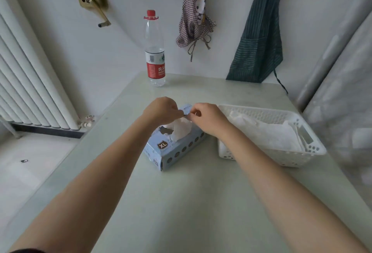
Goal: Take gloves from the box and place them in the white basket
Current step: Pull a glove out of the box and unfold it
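A light blue glove box (177,150) marked XL lies on the table, its top slot open. A thin white glove (180,129) sticks up out of the slot. My left hand (163,111) and my right hand (207,118) meet just above the box, and both pinch the glove's top edge between thumb and fingers. To the right of the box stands the white basket (310,151) with perforated walls, and white gloves (269,132) lie inside it.
A plastic water bottle (154,51) with a red cap stands at the table's far edge. Two aprons (259,37) hang on the wall behind. A white radiator (30,83) runs along the left wall. The pale green table (191,202) reaches toward me.
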Tool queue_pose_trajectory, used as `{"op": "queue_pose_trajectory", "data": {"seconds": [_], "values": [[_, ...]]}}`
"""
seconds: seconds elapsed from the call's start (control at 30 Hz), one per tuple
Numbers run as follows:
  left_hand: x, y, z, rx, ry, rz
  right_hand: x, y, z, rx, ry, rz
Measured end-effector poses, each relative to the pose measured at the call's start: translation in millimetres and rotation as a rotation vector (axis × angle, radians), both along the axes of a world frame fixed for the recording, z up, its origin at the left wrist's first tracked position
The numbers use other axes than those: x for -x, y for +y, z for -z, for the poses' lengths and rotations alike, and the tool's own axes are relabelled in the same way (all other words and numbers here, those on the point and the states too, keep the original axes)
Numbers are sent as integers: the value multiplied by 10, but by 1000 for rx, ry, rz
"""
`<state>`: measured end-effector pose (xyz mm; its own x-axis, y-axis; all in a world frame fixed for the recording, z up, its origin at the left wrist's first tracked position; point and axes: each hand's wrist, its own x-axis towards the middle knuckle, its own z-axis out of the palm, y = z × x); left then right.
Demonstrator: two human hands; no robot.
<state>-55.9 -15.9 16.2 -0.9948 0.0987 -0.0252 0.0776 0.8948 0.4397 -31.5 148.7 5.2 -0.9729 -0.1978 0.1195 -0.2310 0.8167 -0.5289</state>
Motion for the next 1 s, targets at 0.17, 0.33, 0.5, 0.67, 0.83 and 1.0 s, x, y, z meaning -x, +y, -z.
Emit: {"op": "queue_pose_trajectory", "data": {"seconds": [0.17, 0.33, 0.5, 0.67, 0.83, 1.0], "values": [[-76, -237, 131, -164, -1, -8, 28, -211, 30, -222, -145, 6], [-74, -340, 142, -343, 114, 35, 35, -242, -76, 7, -31, 109], [-190, -286, -3, -596, -19, 235, 7, -229, -337, 481, -24, 182], [-234, -165, -83, -757, 51, 93, -25, -133, -445, 729, -77, 204], [-258, -110, -154, -1044, 46, -26, -43, 5, -413, 790, -111, 253], [-253, -31, -204, -1235, -45, -78, -52, 135, -378, 928, -170, 389]]}}
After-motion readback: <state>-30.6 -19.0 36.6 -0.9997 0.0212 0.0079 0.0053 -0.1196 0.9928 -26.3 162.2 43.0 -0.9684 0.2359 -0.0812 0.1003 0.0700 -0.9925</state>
